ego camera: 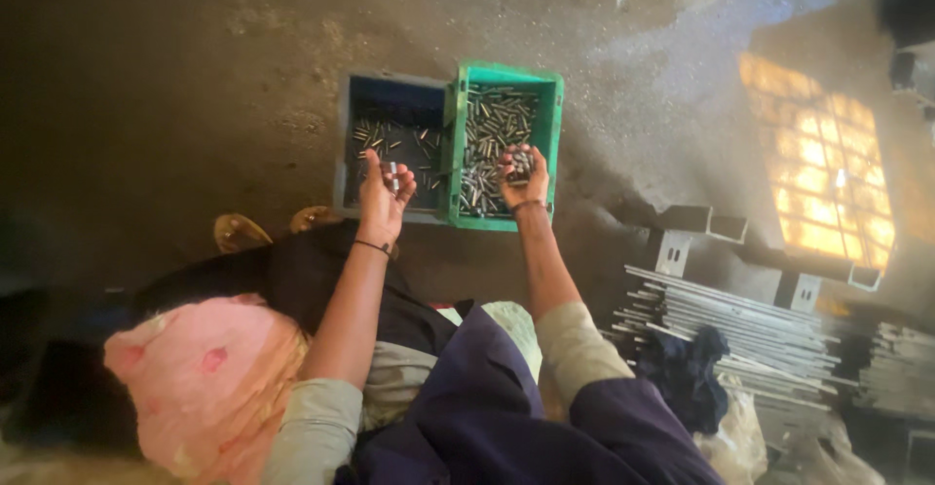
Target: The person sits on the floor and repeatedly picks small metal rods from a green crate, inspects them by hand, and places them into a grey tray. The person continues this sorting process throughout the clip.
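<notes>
Two small crates stand side by side on the floor in front of me. The blue crate (349,144) holds a thin scatter of small metal pins. The green crate (555,125) is heaped with many more of them. My left hand (383,193) is palm up at the blue crate's near edge, holding one or two short metal pins (393,173) between its fingers. My right hand (523,175) is cupped over the green crate's near side with a small handful of pins (521,163) in it.
A stack of long metal strips (740,324) lies at my right, with a dark cloth (687,368) on it and square metal tube pieces (696,222) behind. Sandalled feet (239,232) show at left. A sunlit patch (818,173) falls on the gritty floor.
</notes>
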